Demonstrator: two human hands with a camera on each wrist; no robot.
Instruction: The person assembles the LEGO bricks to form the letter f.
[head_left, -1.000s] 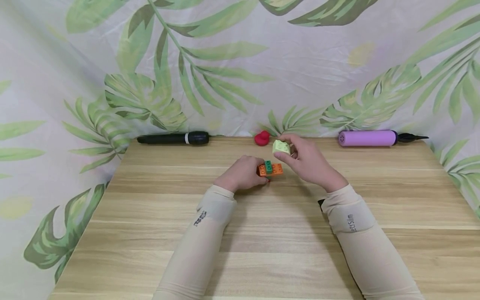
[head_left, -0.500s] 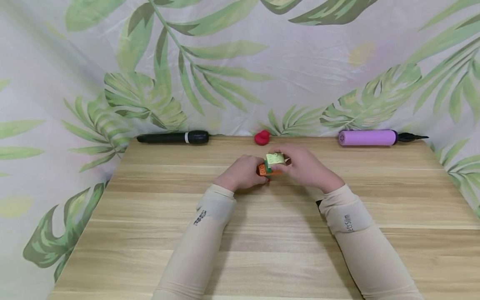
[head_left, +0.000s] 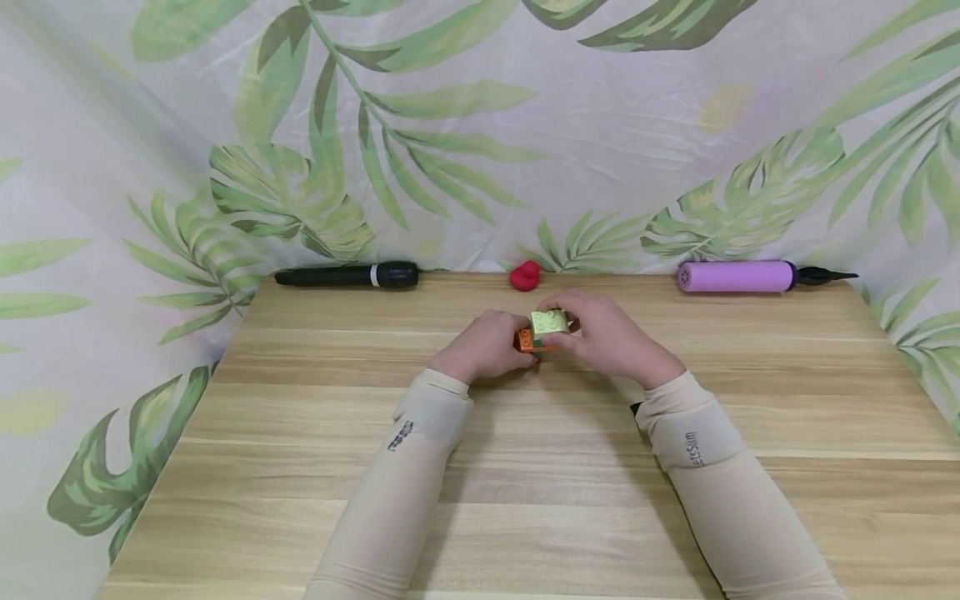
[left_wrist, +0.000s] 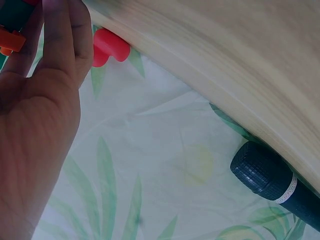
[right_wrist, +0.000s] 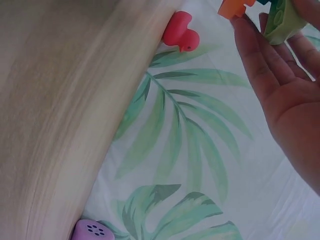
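Observation:
My left hand [head_left: 491,343] grips a small stack of toy bricks above the wooden table. An orange brick [head_left: 525,339] belongs to that stack, and a dark green brick [left_wrist: 15,19] shows beside it in the left wrist view. Between the thumb and fingers of my right hand [head_left: 611,335] is a pale green brick [head_left: 549,322], its studs facing up. In the head view it sits over the green brick on the orange one. Whether the two are pressed fully together is hidden by the fingers. Most of the stack's underside is covered by my left hand.
A red rubber duck [head_left: 524,275] stands at the table's back edge, just beyond the hands. The black microphone [head_left: 347,276] lies at the back left. At the back right is a purple hand pump [head_left: 735,276]. A leaf-print cloth [head_left: 465,150] hangs behind the table [head_left: 525,500].
My right hand has brought the pale green brick left and down onto the stack, covering the green brick's top. It barely moves in the last half second. My left hand stays put.

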